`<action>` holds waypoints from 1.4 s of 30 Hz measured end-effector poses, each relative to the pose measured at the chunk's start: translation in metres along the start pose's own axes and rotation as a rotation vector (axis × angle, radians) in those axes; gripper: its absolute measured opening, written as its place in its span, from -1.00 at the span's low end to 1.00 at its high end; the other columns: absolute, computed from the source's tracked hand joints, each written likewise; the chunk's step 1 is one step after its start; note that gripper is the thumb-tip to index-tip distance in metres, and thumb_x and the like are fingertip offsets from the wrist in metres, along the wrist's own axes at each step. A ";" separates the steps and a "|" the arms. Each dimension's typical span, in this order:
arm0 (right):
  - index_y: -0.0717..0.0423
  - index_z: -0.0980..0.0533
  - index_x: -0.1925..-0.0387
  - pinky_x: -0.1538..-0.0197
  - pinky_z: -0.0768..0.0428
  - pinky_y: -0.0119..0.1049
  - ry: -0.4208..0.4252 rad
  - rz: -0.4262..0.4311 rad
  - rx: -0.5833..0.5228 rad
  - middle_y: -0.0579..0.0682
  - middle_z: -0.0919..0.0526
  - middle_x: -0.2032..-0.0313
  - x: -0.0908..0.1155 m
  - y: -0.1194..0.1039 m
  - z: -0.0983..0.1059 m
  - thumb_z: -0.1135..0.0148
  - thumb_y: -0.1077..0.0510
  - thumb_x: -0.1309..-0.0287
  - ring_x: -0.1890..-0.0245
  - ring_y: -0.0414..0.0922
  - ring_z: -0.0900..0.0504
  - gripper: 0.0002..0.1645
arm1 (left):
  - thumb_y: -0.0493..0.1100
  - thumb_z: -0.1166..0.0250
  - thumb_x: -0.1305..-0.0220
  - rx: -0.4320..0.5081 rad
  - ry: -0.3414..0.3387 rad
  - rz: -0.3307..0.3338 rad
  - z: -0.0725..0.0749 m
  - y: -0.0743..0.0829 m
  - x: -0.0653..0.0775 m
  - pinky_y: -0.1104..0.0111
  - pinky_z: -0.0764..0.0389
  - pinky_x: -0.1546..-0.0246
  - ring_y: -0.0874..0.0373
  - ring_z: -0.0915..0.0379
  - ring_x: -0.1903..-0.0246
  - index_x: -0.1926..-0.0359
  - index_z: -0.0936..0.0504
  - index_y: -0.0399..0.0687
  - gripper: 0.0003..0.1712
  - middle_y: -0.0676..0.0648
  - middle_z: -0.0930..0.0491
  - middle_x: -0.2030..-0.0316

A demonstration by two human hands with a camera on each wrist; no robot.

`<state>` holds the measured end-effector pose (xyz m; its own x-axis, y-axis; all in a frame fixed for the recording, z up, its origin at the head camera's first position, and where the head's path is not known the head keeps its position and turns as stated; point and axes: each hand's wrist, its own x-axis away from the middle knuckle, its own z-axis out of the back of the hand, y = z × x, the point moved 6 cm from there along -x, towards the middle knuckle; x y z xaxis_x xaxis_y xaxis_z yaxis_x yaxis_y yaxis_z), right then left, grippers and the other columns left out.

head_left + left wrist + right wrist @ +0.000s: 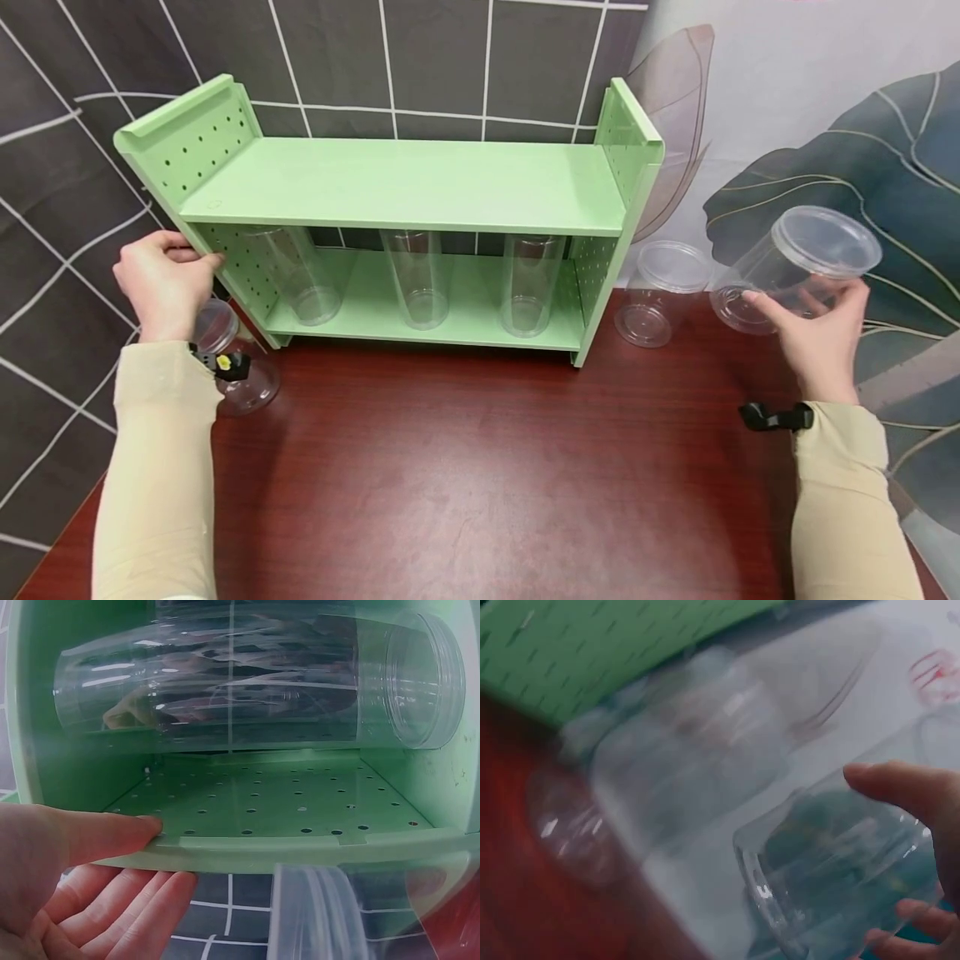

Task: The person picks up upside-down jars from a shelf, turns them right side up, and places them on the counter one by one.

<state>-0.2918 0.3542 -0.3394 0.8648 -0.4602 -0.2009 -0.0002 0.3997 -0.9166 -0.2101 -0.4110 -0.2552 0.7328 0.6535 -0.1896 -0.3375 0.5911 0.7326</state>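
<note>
My left hand (168, 283) grips the front edge of the left side panel of a light green two-tier shelf (420, 183). In the left wrist view the thumb lies on the panel's inner, perforated face and the fingers are behind it. My right hand (828, 342) holds a clear plastic jar (772, 258) with a translucent lid, tilted, at the right of the table. Thumb and fingers lie on opposite sides of this jar, as the right wrist view also shows. Several tall clear jars, among them a left one (296, 275), stand on the lower tier.
Another lidded clear jar (663, 292) stands between the shelf and my right hand. Below my left hand a lidded jar (243, 379) stands on the red-brown table (480, 467), partly hidden by the wrist. A dark tiled wall covering (442, 58) rises behind the shelf.
</note>
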 end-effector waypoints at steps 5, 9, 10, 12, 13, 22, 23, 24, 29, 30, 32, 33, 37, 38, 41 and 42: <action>-0.35 0.01 -0.45 -0.46 -0.20 -0.05 -0.101 -0.078 0.113 0.02 -0.02 -0.51 -0.005 0.031 -0.015 -0.52 -0.21 -0.06 -0.52 -0.02 -0.11 0.11 | -0.11 -0.40 -0.28 0.003 -0.005 0.000 0.000 0.001 0.000 0.42 0.04 -0.41 0.23 -0.35 -0.31 -0.25 -0.57 -0.18 -0.45 0.67 -0.24 0.78; -0.31 0.14 -0.51 -0.48 -0.15 0.01 -0.152 -0.092 0.123 0.09 0.05 -0.53 -0.007 0.045 -0.026 -0.47 -0.28 -0.10 -0.53 0.10 -0.07 0.20 | -0.10 -0.40 -0.29 0.007 -0.013 0.010 0.000 0.000 0.000 0.44 0.05 -0.41 0.25 -0.38 -0.28 -0.25 -0.56 -0.14 -0.46 0.67 -0.26 0.77; -0.30 0.17 -0.52 -0.48 -0.13 0.02 -0.158 -0.094 0.126 0.11 0.05 -0.53 -0.008 0.048 -0.029 -0.46 -0.28 -0.10 -0.53 0.12 -0.06 0.22 | -0.10 -0.40 -0.29 0.006 -0.015 0.014 0.000 0.000 0.000 0.45 0.04 -0.41 0.24 -0.40 -0.27 -0.26 -0.56 -0.13 -0.46 0.67 -0.26 0.77; -0.24 0.19 -0.53 -0.49 -0.12 0.03 -0.163 -0.090 0.129 0.14 0.03 -0.52 -0.008 0.053 -0.033 -0.46 -0.28 -0.10 -0.51 0.16 -0.08 0.25 | -0.10 -0.40 -0.29 0.009 -0.018 0.016 0.000 0.000 0.000 0.43 0.04 -0.41 0.24 -0.36 -0.30 -0.26 -0.56 -0.14 -0.45 0.67 -0.26 0.78; -0.22 0.20 -0.53 -0.49 -0.11 0.04 -0.167 -0.089 0.132 0.16 0.03 -0.51 -0.009 0.055 -0.036 -0.46 -0.27 -0.11 -0.51 0.17 -0.07 0.25 | -0.10 -0.40 -0.29 0.011 -0.020 0.018 0.000 0.000 0.000 0.42 0.04 -0.41 0.24 -0.34 -0.31 -0.27 -0.55 -0.14 -0.45 0.67 -0.26 0.78; -0.16 0.26 -0.54 -0.47 -0.12 0.05 -0.199 -0.076 0.133 0.19 0.08 -0.51 -0.017 0.067 -0.048 -0.47 -0.26 -0.10 -0.53 0.19 -0.02 0.31 | -0.11 -0.40 -0.29 0.006 -0.014 0.012 -0.001 0.000 0.000 0.40 0.01 -0.42 0.18 -0.31 -0.34 -0.27 -0.55 -0.18 -0.44 0.67 -0.25 0.79; -0.17 0.26 -0.54 -0.47 -0.12 0.05 -0.200 -0.076 0.128 0.18 0.09 -0.51 -0.017 0.067 -0.048 -0.47 -0.26 -0.10 -0.53 0.18 -0.01 0.31 | -0.11 -0.40 -0.29 0.003 -0.014 0.011 -0.001 0.000 0.000 0.40 0.02 -0.42 0.17 -0.32 -0.34 -0.27 -0.55 -0.19 -0.44 0.67 -0.25 0.79; -0.18 0.26 -0.54 -0.47 -0.12 0.05 -0.200 -0.074 0.122 0.17 0.09 -0.51 -0.018 0.068 -0.048 -0.48 -0.25 -0.10 -0.53 0.18 -0.01 0.31 | -0.11 -0.40 -0.29 0.002 -0.016 0.012 -0.002 0.000 0.000 0.40 0.03 -0.42 0.18 -0.31 -0.34 -0.27 -0.55 -0.19 -0.43 0.67 -0.25 0.79; -0.22 0.28 -0.56 -0.51 0.01 0.05 -0.183 -0.059 0.129 0.15 0.12 -0.54 -0.018 0.066 -0.046 -0.47 -0.25 -0.10 -0.55 0.11 0.08 0.33 | -0.10 -0.40 -0.29 0.005 -0.020 0.018 -0.002 -0.001 0.000 0.44 0.05 -0.42 0.34 -0.47 -0.14 -0.28 -0.55 -0.16 -0.43 0.67 -0.26 0.78; -0.24 0.28 -0.56 -0.52 0.03 0.02 -0.169 -0.048 0.130 0.12 0.12 -0.54 -0.018 0.063 -0.044 -0.48 -0.24 -0.10 -0.55 0.08 0.09 0.34 | -0.10 -0.40 -0.29 0.007 -0.021 0.017 -0.002 -0.001 0.000 0.44 0.06 -0.42 0.42 -0.46 -0.09 -0.27 -0.55 -0.15 -0.43 0.67 -0.27 0.78; -0.28 0.29 -0.57 -0.53 0.08 -0.06 -0.135 -0.020 0.124 0.04 0.13 -0.56 -0.018 0.054 -0.040 -0.49 -0.22 -0.09 -0.55 0.00 0.13 0.35 | -0.11 -0.41 -0.28 0.011 -0.019 0.016 -0.002 -0.001 0.001 0.44 -0.01 -0.41 0.56 -0.48 0.17 -0.26 -0.56 -0.15 -0.45 0.66 -0.27 0.78; -0.30 0.28 -0.57 -0.53 0.09 -0.12 -0.113 -0.002 0.116 -0.01 0.13 -0.56 -0.017 0.049 -0.038 -0.51 -0.21 -0.08 -0.55 -0.06 0.13 0.36 | -0.12 -0.40 -0.28 0.015 -0.017 0.016 -0.001 -0.001 0.001 0.43 -0.06 -0.40 0.62 -0.45 0.30 -0.25 -0.56 -0.14 -0.46 0.65 -0.28 0.78; -0.27 0.19 -0.58 -0.50 0.09 -0.33 -0.002 0.104 0.076 -0.14 0.05 -0.56 -0.012 0.013 -0.026 -0.54 -0.13 -0.04 -0.53 -0.23 0.08 0.34 | -0.15 -0.40 -0.27 0.019 -0.009 0.015 0.000 0.000 0.002 0.40 -0.17 -0.38 0.67 -0.30 0.58 -0.22 -0.58 -0.15 -0.49 0.64 -0.27 0.79; -0.25 0.17 -0.59 -0.49 0.08 -0.37 0.020 0.133 0.065 -0.15 0.03 -0.55 -0.009 0.002 -0.023 -0.54 -0.11 -0.04 -0.53 -0.25 0.07 0.33 | -0.15 -0.40 -0.26 0.019 -0.009 0.014 0.000 0.000 0.002 0.39 -0.18 -0.38 0.68 -0.29 0.59 -0.22 -0.58 -0.15 -0.49 0.64 -0.27 0.79; -0.18 0.10 -0.58 -0.47 0.06 -0.45 0.060 0.230 0.012 -0.16 -0.05 -0.53 0.002 -0.033 -0.015 -0.55 0.01 -0.04 -0.51 -0.27 0.00 0.27 | -0.15 -0.40 -0.26 0.019 -0.009 0.011 0.000 0.001 0.002 0.38 -0.16 -0.39 0.68 -0.29 0.60 -0.22 -0.58 -0.16 -0.49 0.64 -0.27 0.79; -0.15 0.07 -0.58 -0.46 0.05 -0.46 0.068 0.263 -0.005 -0.15 -0.08 -0.52 0.008 -0.045 -0.012 -0.55 0.05 -0.04 -0.50 -0.27 -0.03 0.26 | -0.15 -0.40 -0.27 0.018 -0.010 0.011 0.000 0.001 0.002 0.38 -0.16 -0.39 0.67 -0.29 0.59 -0.22 -0.58 -0.16 -0.48 0.64 -0.27 0.79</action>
<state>-0.2913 0.3226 -0.3036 0.7990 -0.3929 -0.4552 -0.2235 0.5087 -0.8314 -0.2086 -0.4092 -0.2547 0.7349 0.6553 -0.1748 -0.3352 0.5751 0.7462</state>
